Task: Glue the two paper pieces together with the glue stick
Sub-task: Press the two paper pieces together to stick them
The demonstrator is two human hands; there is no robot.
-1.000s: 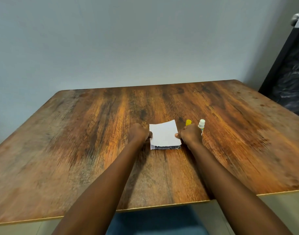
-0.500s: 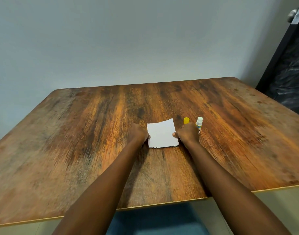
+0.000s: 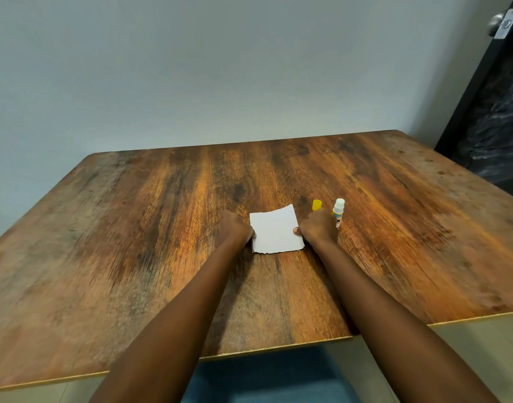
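Note:
A white paper piece with a torn near edge lies flat on the wooden table; any second piece under it is hidden. My left hand grips its left edge, thumb on top. My right hand grips its right edge the same way. The glue stick, white tip showing, stands just right of my right hand, close to the knuckles. Its yellow cap sits just beyond that hand.
A pale wall runs along the table's far edge. A dark door with a metal knob stands at the right. The table's near edge is close to my body, with blue fabric below it.
The paper's near edge was lifted, with a dark gap beneath it; it now lies flat on the table. Both hands have stayed at its sides.

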